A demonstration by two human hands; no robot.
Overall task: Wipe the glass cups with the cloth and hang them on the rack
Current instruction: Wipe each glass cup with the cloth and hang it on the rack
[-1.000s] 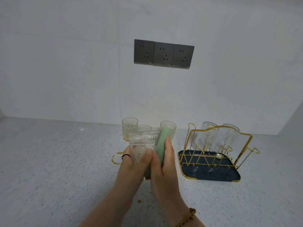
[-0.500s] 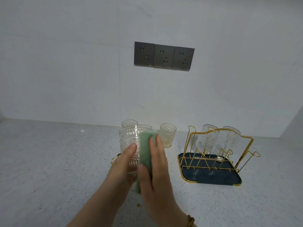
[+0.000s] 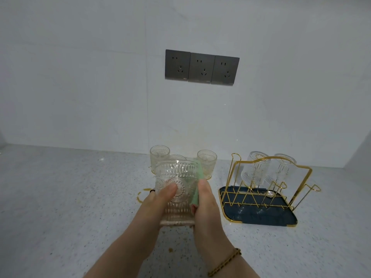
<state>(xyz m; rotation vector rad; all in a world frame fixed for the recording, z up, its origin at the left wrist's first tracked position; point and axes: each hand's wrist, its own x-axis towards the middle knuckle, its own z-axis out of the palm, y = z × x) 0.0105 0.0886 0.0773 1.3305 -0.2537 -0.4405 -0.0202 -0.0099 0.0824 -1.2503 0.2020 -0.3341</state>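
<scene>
An embossed glass cup (image 3: 176,189) is held upright above the counter, its mouth up. My left hand (image 3: 158,199) grips its left side, thumb across the front. My right hand (image 3: 206,205) presses a green cloth (image 3: 197,183) against the cup's right side and holds it there. Three more glass cups stand behind: one (image 3: 160,155) at the left, one (image 3: 177,157) mostly hidden, one (image 3: 207,162) at the right. The gold wire rack (image 3: 269,185) on a dark blue tray stands to the right, with two cups (image 3: 255,169) (image 3: 281,169) hanging upside down on it.
The speckled grey counter (image 3: 70,197) runs to a white wall with three dark sockets (image 3: 201,67). Brownish stains (image 3: 140,194) mark the counter under my hands. A side wall closes the far right corner (image 3: 359,153).
The cup has turned upright and now faces me in front of the cloth. My right hand has slid from the cup's front to its right side, fingers now behind the cloth.
</scene>
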